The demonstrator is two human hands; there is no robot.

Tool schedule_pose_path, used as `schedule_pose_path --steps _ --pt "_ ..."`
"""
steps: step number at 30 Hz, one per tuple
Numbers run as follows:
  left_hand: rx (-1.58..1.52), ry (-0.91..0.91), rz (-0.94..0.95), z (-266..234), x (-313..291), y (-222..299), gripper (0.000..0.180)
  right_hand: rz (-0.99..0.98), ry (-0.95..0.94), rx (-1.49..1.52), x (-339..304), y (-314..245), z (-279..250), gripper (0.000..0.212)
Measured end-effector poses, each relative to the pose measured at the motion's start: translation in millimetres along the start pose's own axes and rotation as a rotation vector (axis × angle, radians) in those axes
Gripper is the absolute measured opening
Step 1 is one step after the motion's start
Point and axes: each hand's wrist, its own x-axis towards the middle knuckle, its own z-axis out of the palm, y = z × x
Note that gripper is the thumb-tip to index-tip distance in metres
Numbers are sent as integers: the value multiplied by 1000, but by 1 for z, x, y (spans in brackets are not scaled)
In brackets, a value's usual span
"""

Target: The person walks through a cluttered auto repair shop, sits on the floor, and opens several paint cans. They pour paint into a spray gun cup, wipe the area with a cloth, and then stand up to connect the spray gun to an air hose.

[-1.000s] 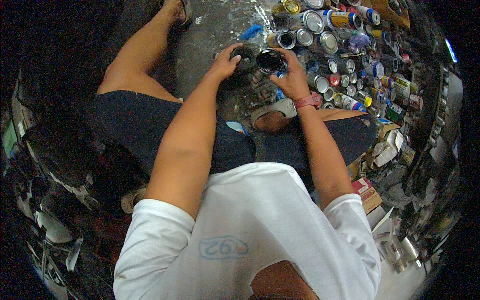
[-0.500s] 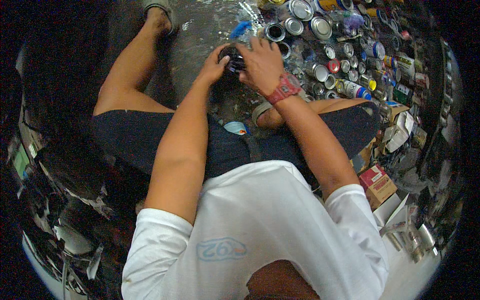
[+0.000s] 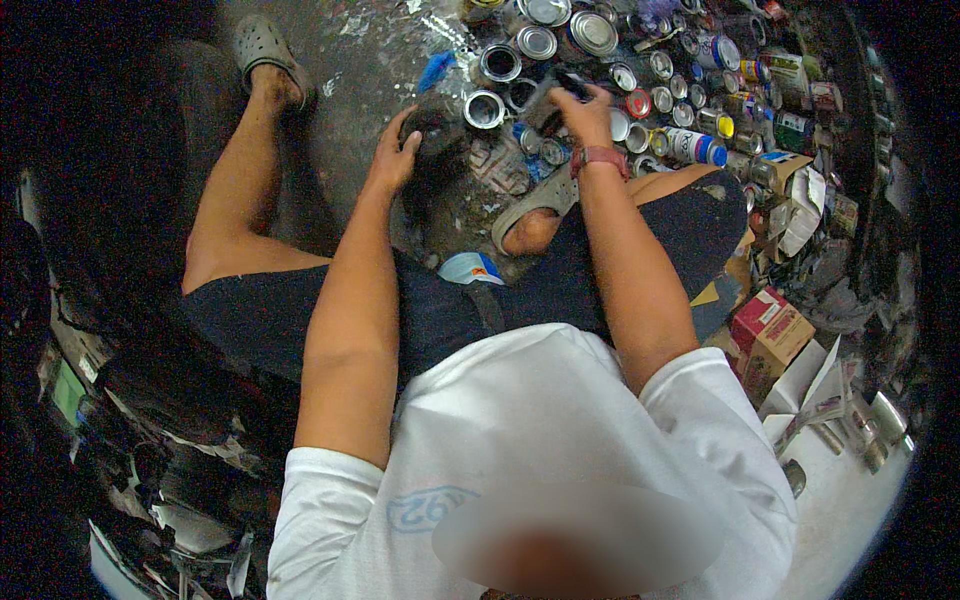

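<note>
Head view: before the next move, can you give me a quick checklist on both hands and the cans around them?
1. Right grip on the dark can: ok, fingers over it.
2. Left grip secure: cannot tell; it cups a dark mass lost in shadow.
3. Hands apart: ok, a clear gap between them.
4. Space around the right grip: not ok; an open can lies to its left, a red can close to its right.
5. Sharp view of the dark can: not ok, blurred.
6. Dark can's contents: cannot tell.
</note>
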Motion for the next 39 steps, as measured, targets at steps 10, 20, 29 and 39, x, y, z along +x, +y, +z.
schedule_pose_path --steps 10,20,29,39 --pt "49 2 76 3 0 0 54 60 285 -210 56 40 17 94" --pt "33 -29 -72 4 -8 37 54 275 281 -203 46 69 42 80" --pt "73 37 2 10 -8 33 67 -106 -192 -53 -67 46 114 33" --pt "130 124 -239 12 -1 0 78 -229 -363 -87 -72 51 126 30"
